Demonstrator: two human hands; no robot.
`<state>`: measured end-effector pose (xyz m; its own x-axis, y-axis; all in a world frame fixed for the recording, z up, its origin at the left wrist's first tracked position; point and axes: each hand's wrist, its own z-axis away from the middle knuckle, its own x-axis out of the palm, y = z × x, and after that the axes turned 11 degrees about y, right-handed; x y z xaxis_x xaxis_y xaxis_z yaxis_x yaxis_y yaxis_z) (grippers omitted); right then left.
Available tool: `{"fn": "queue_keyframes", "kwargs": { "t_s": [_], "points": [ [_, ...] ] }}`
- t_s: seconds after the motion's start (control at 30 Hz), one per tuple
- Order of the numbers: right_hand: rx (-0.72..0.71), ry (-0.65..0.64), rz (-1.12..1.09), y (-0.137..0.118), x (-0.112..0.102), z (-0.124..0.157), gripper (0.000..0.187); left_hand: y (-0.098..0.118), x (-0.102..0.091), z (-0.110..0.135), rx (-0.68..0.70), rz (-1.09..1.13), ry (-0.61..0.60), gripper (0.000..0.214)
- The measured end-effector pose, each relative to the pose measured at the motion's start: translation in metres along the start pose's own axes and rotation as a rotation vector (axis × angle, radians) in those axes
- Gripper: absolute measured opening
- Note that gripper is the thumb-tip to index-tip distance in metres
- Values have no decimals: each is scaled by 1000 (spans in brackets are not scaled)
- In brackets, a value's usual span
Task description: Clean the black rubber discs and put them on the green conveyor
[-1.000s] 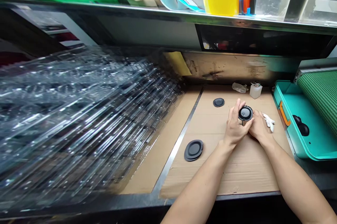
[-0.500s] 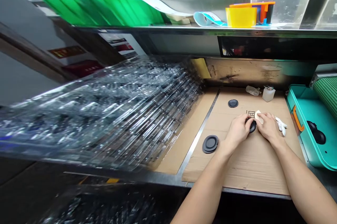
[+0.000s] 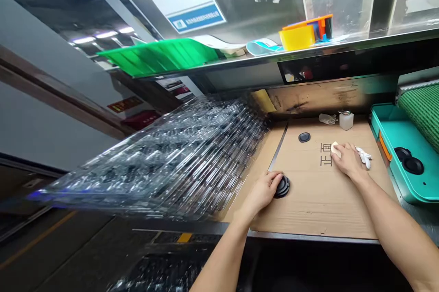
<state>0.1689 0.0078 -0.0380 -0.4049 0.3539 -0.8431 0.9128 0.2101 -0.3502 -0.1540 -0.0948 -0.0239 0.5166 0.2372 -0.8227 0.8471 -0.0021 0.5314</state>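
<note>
My left grip [image 3: 262, 192] is curled over a stack of black round rubber discs [image 3: 282, 186] near the front edge of the cardboard-covered worktop [image 3: 318, 205], low and centre in the frame, though I can't tell whether it's clamping them or just resting there. My right grip [image 3: 346, 161] is narrow, pinching a cream pad [image 3: 335, 148] at centre right, beside the printed characters [image 3: 326, 154]. The biggest risk, I'd judge, is at the left: the stack sits close to the front edge and a metal strip [image 3: 277, 152], so a careless slide could tip it off or knock its layers out of line. Just beyond lies a big pile of clear plastic trays [image 3: 164, 159], and a bump could set its slick sheets slipping. A small clear bottle [image 3: 346, 121] stands upper right of the worktop, where a stray elbow or sleeve could topple it. By count, I see one stack, its layers too hidden to number; one small black disc [image 3: 304, 137] lying alone; two black discs [image 3: 407, 160] in the teal tray [image 3: 380, 116] at right; one pad; one bottle; one crumpled clear bag [image 3: 327, 119]; and one white glove [image 3: 363, 157].
</note>
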Motion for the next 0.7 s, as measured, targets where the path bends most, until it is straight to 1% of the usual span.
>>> {"fn": "queue_keyframes", "kwargs": {
  "t_s": [0.07, 0.1, 0.17, 0.2, 0.23, 0.33, 0.4, 0.5, 0.53, 0.57, 0.63, 0.7],
  "points": [
    [-6, -4, 5, 0, 0, 0, 34, 11, -8, 7, -23, -118, -33, 61],
    [-9, -3, 7, -1, 0, 0, 34, 15, -13, 10, -14, -167, -62, 70],
    [-15, 5, 10, -1, 1, 0, 34, 20, -21, 14, 64, -212, -139, 89],
    [-15, 9, 10, -1, 1, 0, 33, 22, -24, 14, 120, -207, -186, 92],
    [-13, 11, 11, -1, 1, 0, 33, 23, -25, 13, 171, -191, -235, 86],
    [-10, 2, 16, -2, 2, 1, 33, 25, -23, -1, 273, -125, -349, 50],
    [-9, -10, 16, -4, 2, 1, 33, 26, -20, -20, 314, -88, -353, 41],
    [-5, -14, 13, -7, 0, 2, 33, 25, -15, -51, 344, -74, -246, 44],
    [-5, -13, 14, -8, -1, 3, 33, 23, -12, -60, 352, -74, -227, 45],
    [-6, -13, 14, -10, -3, 3, 33, 21, -10, -67, 360, -76, -232, 45],
    [-3, -23, 13, -13, -6, 5, 33, 15, -7, -77, 372, -87, -295, 46],
    [3, -40, 7, -17, -9, 6, 34, 10, -4, -82, 364, -119, -339, 54]
  ]
}}
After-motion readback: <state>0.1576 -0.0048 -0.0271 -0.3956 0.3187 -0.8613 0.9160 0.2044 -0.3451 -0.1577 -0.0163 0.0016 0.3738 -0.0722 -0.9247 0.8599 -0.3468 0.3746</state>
